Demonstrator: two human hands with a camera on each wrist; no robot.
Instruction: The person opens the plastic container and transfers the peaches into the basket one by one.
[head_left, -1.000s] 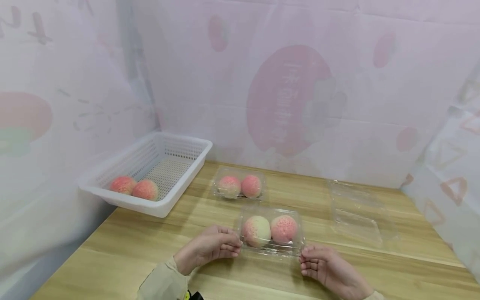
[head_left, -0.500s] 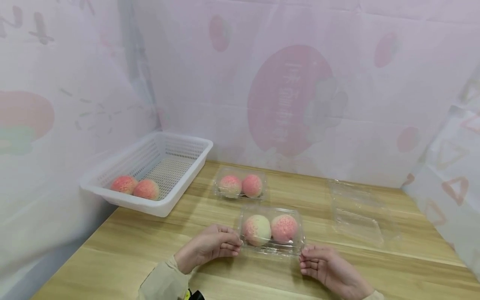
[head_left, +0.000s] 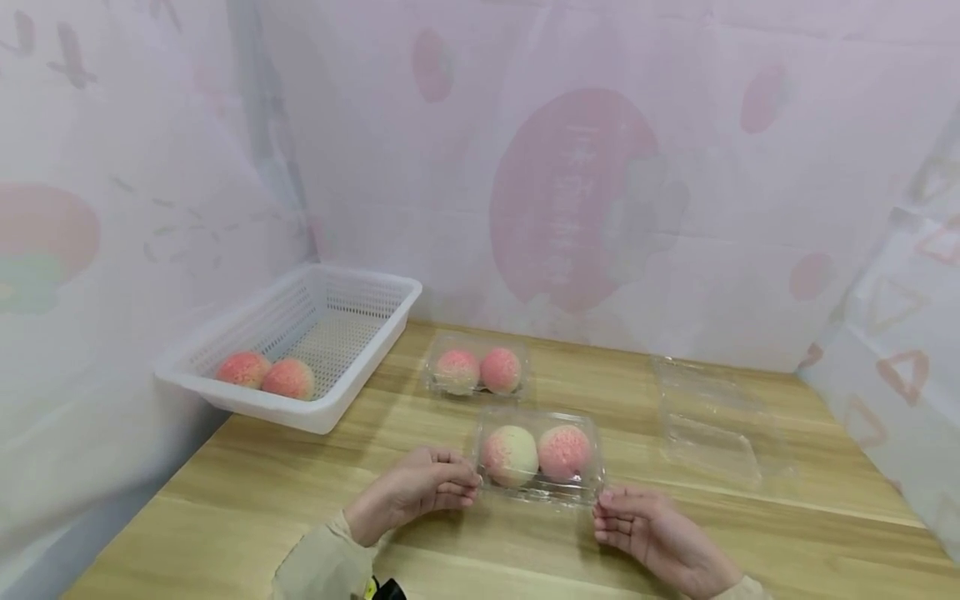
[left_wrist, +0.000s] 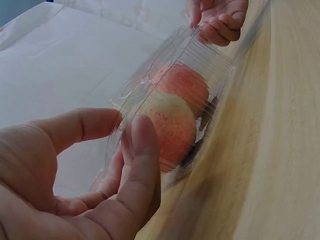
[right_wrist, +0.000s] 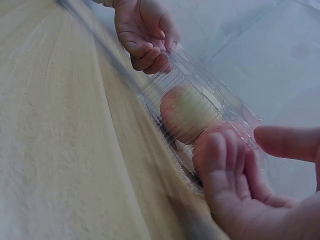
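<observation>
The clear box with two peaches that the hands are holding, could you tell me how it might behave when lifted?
The clear box looks thin and ribbed, so it would probably flex or crackle if squeezed. The two peaches nearly fill it, so they should shift little, though tilting could roll them against the lid. The left hand and right hand grip opposite ends, which likely keeps it level.

clear plastic box (head_left: 538,457) holds two peaches (head_left: 536,452), pink speckled over cream. white perforated basket (head_left: 352,367) holds pink ones. pale wood-grain counter (head_left: 247,492). backdrop (head_left: 577,183) white with faded pink blotches. beige sleeve (head_left: 322,567).
</observation>
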